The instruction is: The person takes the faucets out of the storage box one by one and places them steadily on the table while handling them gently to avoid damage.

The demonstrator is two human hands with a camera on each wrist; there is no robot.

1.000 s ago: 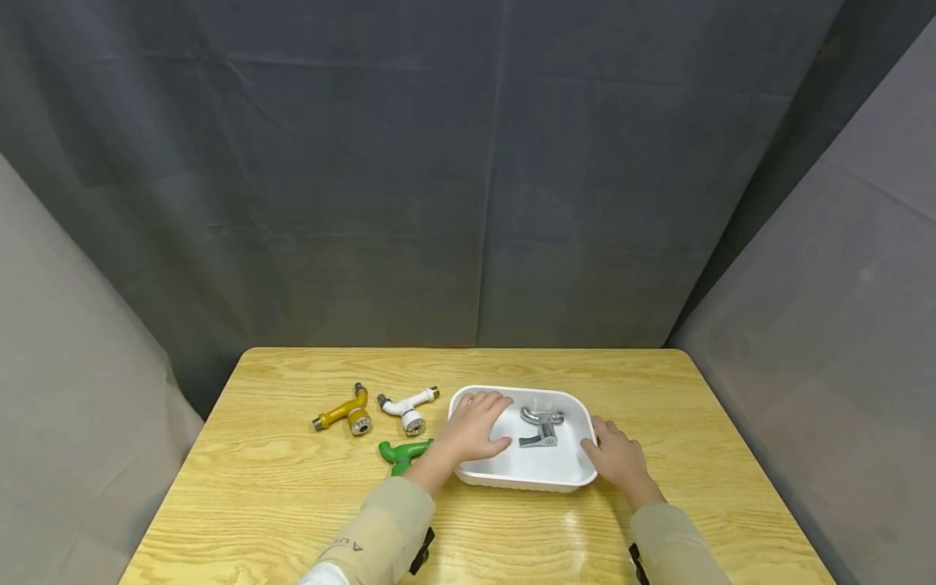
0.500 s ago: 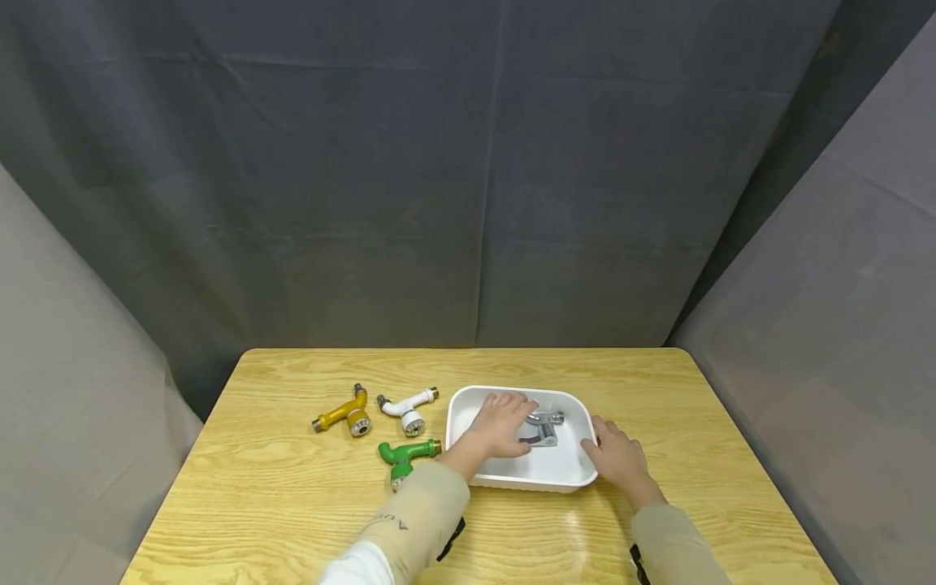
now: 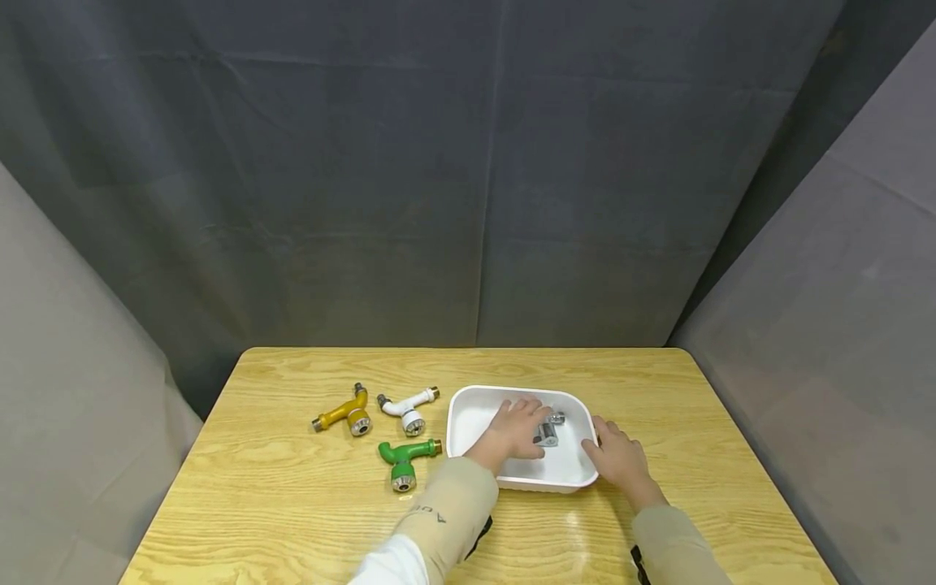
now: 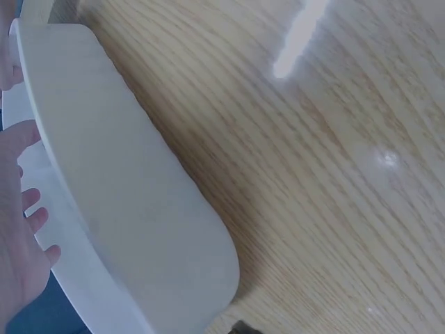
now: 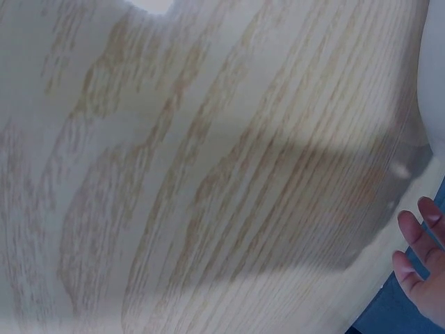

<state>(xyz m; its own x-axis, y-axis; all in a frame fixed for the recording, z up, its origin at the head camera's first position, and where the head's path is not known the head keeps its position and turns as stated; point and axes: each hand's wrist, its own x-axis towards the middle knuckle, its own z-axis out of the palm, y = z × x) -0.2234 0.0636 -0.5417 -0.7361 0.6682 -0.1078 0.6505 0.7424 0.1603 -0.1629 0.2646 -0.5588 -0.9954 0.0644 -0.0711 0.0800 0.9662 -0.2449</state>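
Note:
In the head view, a white plastic tray (image 3: 471, 416) sits right of the table's middle with a chrome faucet (image 3: 548, 435) lying inside. My left hand (image 3: 516, 431) is over the faucet, covering its left part, fingers spread loosely. Whether it touches the faucet cannot be told. At the tray's right end my right hand (image 3: 620, 457) holds the rim, thumb on the inner side and fingers outside. The left wrist view shows the left hand (image 4: 21, 243) above the tray's side wall (image 4: 132, 181). Fingers of the right hand (image 5: 425, 261) appear at the right wrist view's edge.
Left of the tray lie a yellow faucet (image 3: 344, 413), a white faucet (image 3: 409, 409) and a green faucet (image 3: 405, 463) on the wooden table (image 3: 278, 487). A dark grey cloth (image 3: 380, 179) hangs behind, with lighter cloth panels (image 3: 841, 325) at both sides.
My left hand has moved right, from the tray's left rim to over the chrome faucet. The green faucet has come fully into view. The right hand and tray stay put.

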